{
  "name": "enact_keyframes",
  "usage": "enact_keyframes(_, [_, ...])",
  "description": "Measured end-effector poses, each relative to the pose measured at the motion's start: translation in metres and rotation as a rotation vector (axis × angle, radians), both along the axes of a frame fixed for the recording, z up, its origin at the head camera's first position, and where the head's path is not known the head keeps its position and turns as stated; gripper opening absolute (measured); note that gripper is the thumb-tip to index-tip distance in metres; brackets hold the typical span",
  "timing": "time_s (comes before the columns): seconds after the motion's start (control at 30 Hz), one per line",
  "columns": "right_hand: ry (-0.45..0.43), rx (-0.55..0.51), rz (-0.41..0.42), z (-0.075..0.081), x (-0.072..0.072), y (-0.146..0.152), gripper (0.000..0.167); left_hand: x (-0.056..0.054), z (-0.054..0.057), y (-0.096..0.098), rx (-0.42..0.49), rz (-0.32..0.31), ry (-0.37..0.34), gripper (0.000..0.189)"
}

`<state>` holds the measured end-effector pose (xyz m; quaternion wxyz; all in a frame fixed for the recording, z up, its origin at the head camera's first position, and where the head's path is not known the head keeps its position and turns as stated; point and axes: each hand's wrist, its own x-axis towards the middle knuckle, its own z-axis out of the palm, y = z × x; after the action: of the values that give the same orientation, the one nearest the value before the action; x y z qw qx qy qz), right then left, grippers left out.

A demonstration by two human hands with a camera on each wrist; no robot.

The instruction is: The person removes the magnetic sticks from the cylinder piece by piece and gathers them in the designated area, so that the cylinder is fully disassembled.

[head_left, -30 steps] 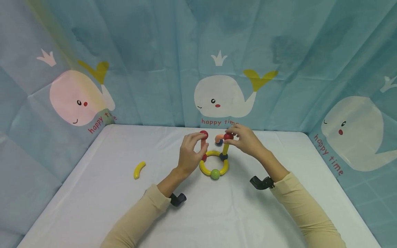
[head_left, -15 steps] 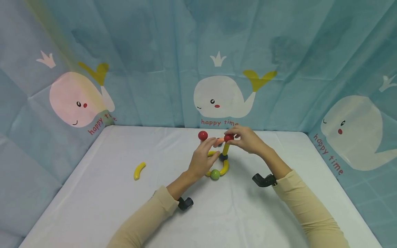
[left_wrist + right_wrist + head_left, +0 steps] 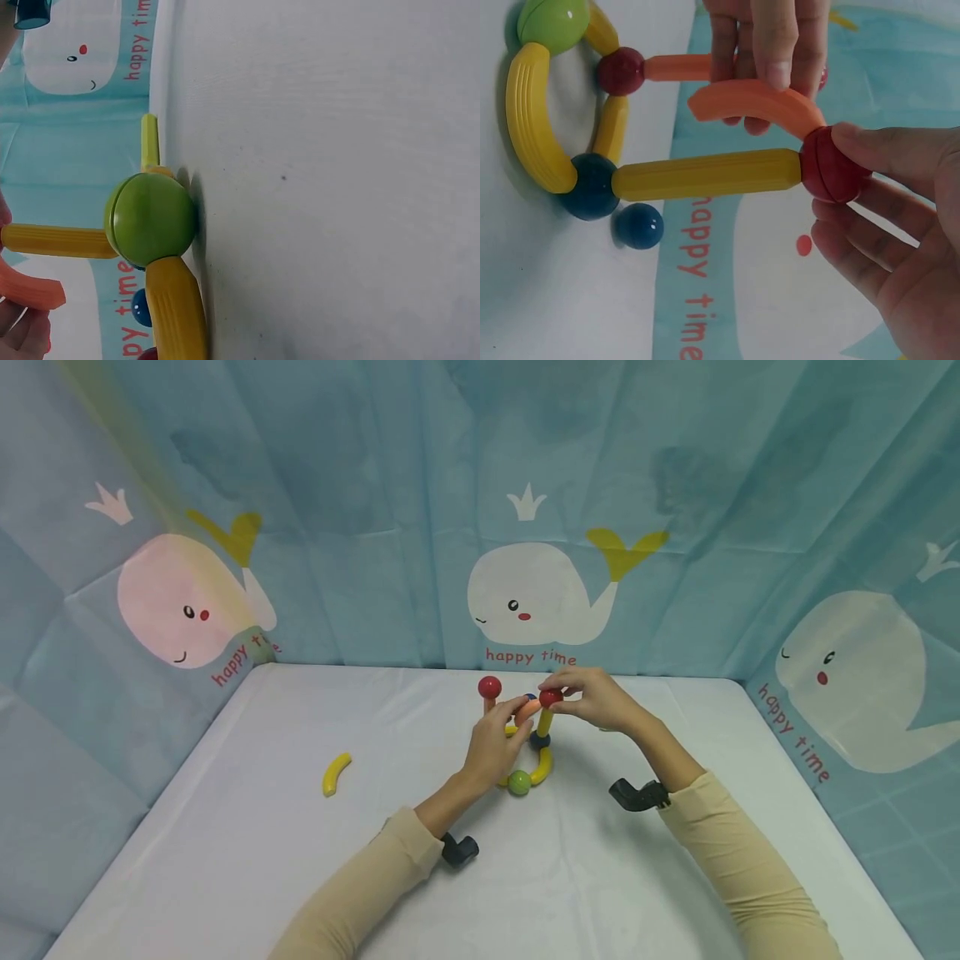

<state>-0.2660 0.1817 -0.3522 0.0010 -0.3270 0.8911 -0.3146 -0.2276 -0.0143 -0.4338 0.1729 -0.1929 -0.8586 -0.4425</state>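
Orange curved rod (image 3: pixel 754 101) is hanging between my two hands above the ring of yellow curved pieces (image 3: pixel 529 120) on the white table (image 3: pixel 225 827) — one end is meeting the red ball (image 3: pixel 829 165) on top of the upright yellow rod (image 3: pixel 705 184), the other end is free. I am pinching that orange piece with my left hand (image 3: pixel 495 747), fingers curled over its arch, while my right hand (image 3: pixel 596 697) is gripping the red ball between thumb and fingertips to steady the post. The second post, an orange straight rod (image 3: pixel 676 67) topped with another red ball (image 3: pixel 490 687), is standing just beside. To do this well, I judge I should be keeping the yellow post upright with the right hand and swinging the free end level toward the other ball — no sideways push, or the posts could tip off their base balls. A green ball (image 3: pixel 150 219) is sitting at the near side of the ring.
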Motion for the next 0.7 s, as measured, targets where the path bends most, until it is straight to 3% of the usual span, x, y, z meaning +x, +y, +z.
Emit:
enact_keyframes(0.37, [-0.025,-0.004,-0.026,0.0,0.0001,-0.0025,0.033,-0.0027,-0.0014,0.003,0.121,-0.049,-0.091,0.032])
enact_keyframes(0.57, [-0.009,0.001,-0.046,0.0006,-0.0004,-0.0021,0.033,0.0012,-0.0032,0.0018,0.075,-0.048,-0.128,0.029])
enact_keyframes(0.7, [-0.006,-0.005,-0.054,-0.0003,-0.001,-0.0011,0.034,0.0042,-0.005,-0.0028,0.04,-0.053,-0.191,0.028])
